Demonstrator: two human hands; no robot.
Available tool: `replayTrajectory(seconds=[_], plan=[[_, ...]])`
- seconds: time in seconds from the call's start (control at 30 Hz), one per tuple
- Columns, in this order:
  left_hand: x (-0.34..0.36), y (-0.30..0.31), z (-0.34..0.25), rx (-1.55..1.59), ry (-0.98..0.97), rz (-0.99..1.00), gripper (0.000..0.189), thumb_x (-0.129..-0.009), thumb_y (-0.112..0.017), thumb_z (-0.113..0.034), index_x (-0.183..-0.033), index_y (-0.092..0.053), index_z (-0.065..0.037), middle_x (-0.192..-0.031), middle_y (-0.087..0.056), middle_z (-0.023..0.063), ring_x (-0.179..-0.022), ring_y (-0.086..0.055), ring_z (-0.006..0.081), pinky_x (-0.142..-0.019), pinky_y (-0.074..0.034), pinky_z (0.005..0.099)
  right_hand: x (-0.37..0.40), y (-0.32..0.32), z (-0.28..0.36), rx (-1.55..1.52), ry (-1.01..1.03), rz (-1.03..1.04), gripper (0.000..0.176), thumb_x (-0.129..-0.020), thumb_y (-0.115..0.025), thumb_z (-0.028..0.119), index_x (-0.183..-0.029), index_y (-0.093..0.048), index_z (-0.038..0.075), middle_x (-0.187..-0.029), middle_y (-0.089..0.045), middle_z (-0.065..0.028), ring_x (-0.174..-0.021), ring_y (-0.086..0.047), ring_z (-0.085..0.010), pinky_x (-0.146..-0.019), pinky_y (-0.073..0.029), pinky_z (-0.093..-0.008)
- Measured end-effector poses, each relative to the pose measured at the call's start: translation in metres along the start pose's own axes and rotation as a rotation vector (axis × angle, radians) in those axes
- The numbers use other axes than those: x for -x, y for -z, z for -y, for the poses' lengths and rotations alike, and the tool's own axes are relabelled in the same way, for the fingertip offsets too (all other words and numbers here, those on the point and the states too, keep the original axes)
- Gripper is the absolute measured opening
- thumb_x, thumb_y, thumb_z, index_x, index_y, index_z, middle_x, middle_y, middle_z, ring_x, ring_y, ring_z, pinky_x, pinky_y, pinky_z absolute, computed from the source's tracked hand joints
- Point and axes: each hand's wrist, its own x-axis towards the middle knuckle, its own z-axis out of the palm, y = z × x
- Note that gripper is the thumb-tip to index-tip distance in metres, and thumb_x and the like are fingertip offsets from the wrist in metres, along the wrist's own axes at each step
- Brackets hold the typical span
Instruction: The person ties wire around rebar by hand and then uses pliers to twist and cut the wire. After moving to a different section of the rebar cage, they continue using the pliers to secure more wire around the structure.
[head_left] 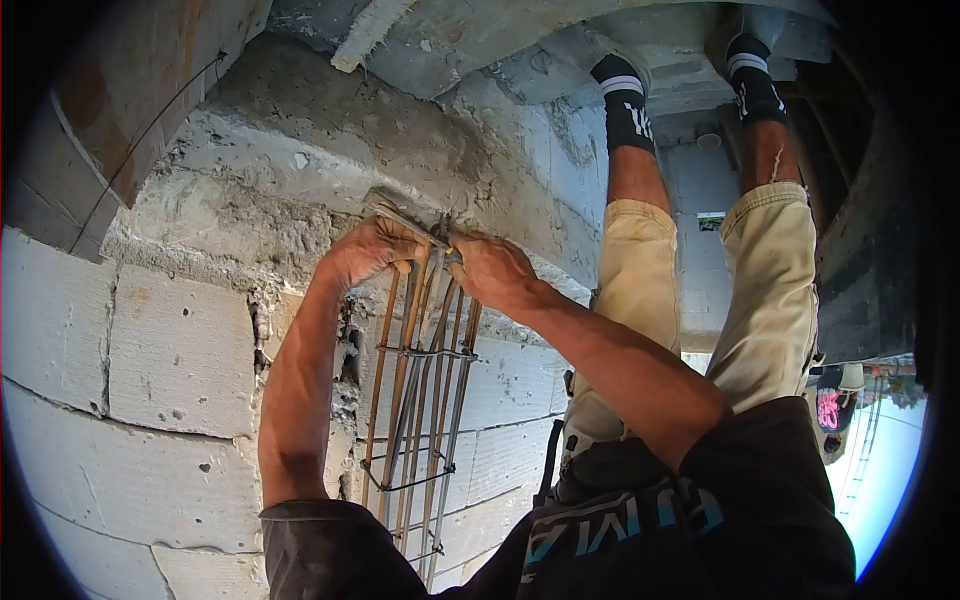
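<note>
My left hand is closed at the foot of a rebar cage, its fingers curled around a flat, dusty strip whose kind I cannot make out. Close beside it, my right hand is also closed, against the bars; what its fingers grip is hidden. The cage of rusty rods rises from the concrete towards me, between my forearms. Thin stirrups tie the rods together, one of them a bent wire stirrup a little way from my hands.
Pale block wall stands on the left and continues behind the rods. A rough concrete ledge runs past my hands. A board with a loose wire is at upper left. My legs are at right. Another person shows far right.
</note>
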Motion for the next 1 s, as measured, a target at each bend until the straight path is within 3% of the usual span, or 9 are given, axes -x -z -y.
replayTrajectory(seconds=[0.1,0.13,0.23,0.33,0.43,0.5,0.73,0.83,1.0], plan=[[0.005,0.001,-0.002,-0.049,-0.056,-0.042,0.032,-0.082,-0.080,-0.028,-0.102,-0.074,-0.005,-0.089,-0.074,0.0080,-0.071,-0.065,0.0182,-0.075,-0.051,0.0343,-0.004,-0.015,-0.014,-0.082,0.184,-0.215,0.031,-0.091,-0.061,0.026,-0.114,-0.060,0.005,-0.112,-0.067,-0.0161,-0.106,-0.065,-0.0320,-0.093,-0.052,-0.0407],[0.006,0.001,-0.001,-0.072,-0.078,-0.050,0.032,-0.082,-0.079,-0.029,-0.102,-0.074,-0.005,-0.089,-0.074,0.0081,-0.071,-0.065,0.0184,-0.076,-0.051,0.0346,-0.005,-0.021,-0.019,-0.036,0.170,-0.193,0.030,-0.091,-0.061,0.026,-0.112,-0.060,0.005,-0.111,-0.067,-0.0163,-0.106,-0.065,-0.0319,-0.094,-0.052,-0.0408],[-0.029,0.015,0.074,-0.276,-0.114,-0.129,0.083,-0.065,-0.073,-0.078,-0.101,-0.074,-0.003,-0.084,-0.072,0.0079,-0.069,-0.064,0.0181,-0.068,-0.053,0.0325,-0.005,-0.011,-0.018,0.079,0.164,-0.177,0.027,-0.091,-0.061,0.026,-0.108,-0.060,0.005,-0.110,-0.067,-0.0168,-0.106,-0.065,-0.0319,-0.096,-0.051,-0.0412],[-0.008,0.012,0.026,-0.409,0.027,-0.122,0.070,-0.072,-0.078,-0.065,-0.105,-0.072,-0.003,-0.086,-0.072,0.0083,-0.072,-0.065,0.0183,-0.071,-0.054,0.0333,-0.003,-0.001,-0.016,0.081,0.172,-0.164,0.027,-0.091,-0.060,0.024,-0.108,-0.060,0.004,-0.110,-0.067,-0.0177,-0.107,-0.065,-0.0321,-0.098,-0.050,-0.0416],[0.005,0.003,-0.007,-0.113,0.013,-0.092,0.028,-0.087,-0.074,-0.024,-0.101,-0.072,0.000,-0.093,-0.074,0.0089,-0.077,-0.065,0.0196,-0.082,-0.051,0.0358,-0.007,0.012,-0.015,0.033,0.172,-0.086,0.026,-0.091,-0.058,0.021,-0.110,-0.062,0.004,-0.112,-0.067,-0.0188,-0.107,-0.064,-0.0328,-0.098,-0.050,-0.0421],[0.008,0.001,-0.014,-0.044,0.024,-0.076,0.022,-0.087,-0.073,-0.018,-0.101,-0.072,0.000,-0.094,-0.073,0.0086,-0.078,-0.065,0.0184,-0.080,-0.052,0.0348,-0.013,0.006,-0.019,0.035,0.249,-0.173,0.025,-0.090,-0.057,0.019,-0.108,-0.063,0.003,-0.112,-0.066,-0.0198,-0.107,-0.064,-0.0338,-0.097,-0.051,-0.0429],[0.000,0.010,-0.023,-0.243,-0.037,-0.075,0.019,-0.086,-0.072,-0.006,-0.103,-0.068,0.000,-0.092,-0.072,0.0111,-0.082,-0.068,0.0166,-0.073,-0.056,0.0303,-0.020,0.031,-0.014,-0.092,0.121,0.017,0.026,-0.088,-0.054,0.018,-0.104,-0.065,0.000,-0.094,-0.068,-0.0237,-0.091,-0.067,-0.0377,-0.084,-0.052,-0.0476],[0.002,0.010,-0.014,0.160,-0.020,-0.030,0.020,-0.086,-0.071,-0.005,-0.105,-0.068,0.003,-0.093,-0.073,0.0128,-0.084,-0.070,0.0163,-0.072,-0.058,0.0287,-0.020,0.037,-0.013,-0.132,0.094,0.019,0.029,-0.089,-0.054,0.020,-0.106,-0.064,0.000,-0.091,-0.068,-0.0240,-0.088,-0.067,-0.0383,-0.082,-0.052,-0.0481],[0.023,-0.002,-0.025,0.242,0.045,-0.121,0.029,-0.083,-0.074,-0.004,-0.108,-0.065,0.008,-0.097,-0.072,0.0171,-0.087,-0.071,0.0201,-0.071,-0.059,0.0275,-0.019,0.035,-0.020,-0.191,0.092,0.066,0.035,-0.094,-0.053,0.028,-0.115,-0.062,0.001,-0.092,-0.067,-0.0246,-0.089,-0.066,-0.0389,-0.083,-0.051,-0.0484]])
